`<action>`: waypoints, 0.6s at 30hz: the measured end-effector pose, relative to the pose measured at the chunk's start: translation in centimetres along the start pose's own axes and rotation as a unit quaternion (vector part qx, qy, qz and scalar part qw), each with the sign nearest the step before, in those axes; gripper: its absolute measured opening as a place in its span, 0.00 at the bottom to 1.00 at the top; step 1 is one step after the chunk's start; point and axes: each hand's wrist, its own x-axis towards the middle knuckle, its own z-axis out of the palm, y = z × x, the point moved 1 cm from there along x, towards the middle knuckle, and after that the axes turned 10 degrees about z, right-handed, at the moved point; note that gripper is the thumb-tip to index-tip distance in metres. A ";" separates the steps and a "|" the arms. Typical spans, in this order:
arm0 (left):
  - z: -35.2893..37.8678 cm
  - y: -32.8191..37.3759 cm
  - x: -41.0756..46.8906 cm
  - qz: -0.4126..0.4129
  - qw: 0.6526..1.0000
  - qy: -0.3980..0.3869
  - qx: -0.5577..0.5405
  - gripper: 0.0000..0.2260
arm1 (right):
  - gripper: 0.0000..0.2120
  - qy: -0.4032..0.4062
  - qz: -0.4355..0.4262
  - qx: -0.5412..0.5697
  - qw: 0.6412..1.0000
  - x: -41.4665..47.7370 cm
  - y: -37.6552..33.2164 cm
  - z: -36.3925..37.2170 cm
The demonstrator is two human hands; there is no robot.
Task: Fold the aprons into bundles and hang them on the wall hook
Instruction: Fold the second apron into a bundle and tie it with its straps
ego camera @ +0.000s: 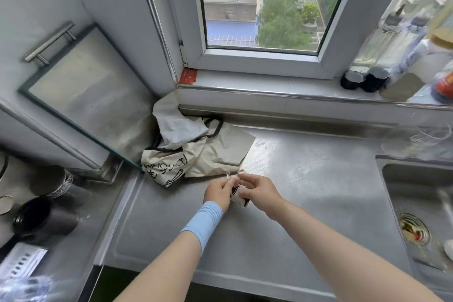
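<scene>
Ok, L hand (219, 190): fingers curled, pinching tie string (228, 177)
R hand (259, 192): fingers curled round small apron bundle (239, 200), just above counter (306, 191), mid-front
2nd apron (196, 152): crumpled, unfolded, back-left corner against wall, its edge just beyond both hands
Sink (416, 206): far right, well apart
Sill: bottles (392, 56) + jars, right end
Left side: dark cups (44, 216); glass panel (85, 95) tilted beside 2nd apron

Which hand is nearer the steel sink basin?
Right. The right hand lies left of the steel sink basin, apart from its rim; the left hand lies further left, beyond the right hand. Both grip a small beige cloth bundle.
</scene>
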 end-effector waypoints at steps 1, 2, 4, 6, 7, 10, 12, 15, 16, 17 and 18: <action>0.6 -0.5 0.1 -0.013 1.000 0.004 -0.001 0.12 | 0.21 0.007 0.005 0.010 1.000 0.2 0.5 -0.1; 1.0 -0.9 0.3 -0.027 1.000 0.008 -0.004 0.13 | 0.17 0.024 0.011 0.016 1.000 0.4 0.9 -0.3; 2.0 -1.5 0.6 -0.045 0.999 0.005 -0.001 0.13 | 0.14 0.084 0.037 0.045 0.995 1.2 1.9 -0.8; 3.1 -1.6 0.8 -0.042 0.999 -0.013 0.012 0.13 | 0.20 0.127 0.080 0.104 0.983 1.9 3.0 -1.6; 3.6 -1.6 0.9 -0.040 0.999 -0.018 0.018 0.13 | 0.24 0.126 0.100 0.155 0.975 2.1 3.3 -1.9; 4.4 -1.2 1.3 -0.037 0.997 -0.013 0.067 0.16 | 0.26 0.091 0.137 0.237 0.958 2.1 3.6 -2.8; 4.5 -1.1 1.8 -0.029 0.992 -0.022 0.119 0.18 | 0.15 0.057 0.141 0.227 0.962 1.8 3.2 -3.1; 4.4 -0.8 2.7 -0.027 0.981 -0.057 0.183 0.18 | 0.08 0.052 0.125 0.196 0.971 1.7 3.1 -3.7; 4.3 -0.7 2.9 -0.031 0.978 -0.068 0.196 0.18 | 0.07 0.045 0.119 0.189 0.974 1.6 3.1 -3.9; 4.3 -0.6 3.1 -0.032 0.974 -0.077 0.210 0.18 | 0.07 0.035 0.114 0.170 0.978 1.5 3.0 -4.1; 4.4 -0.5 3.2 -0.032 0.970 -0.086 0.226 0.17 | 0.08 0.025 0.106 0.134 0.985 1.6 3.2 -4.5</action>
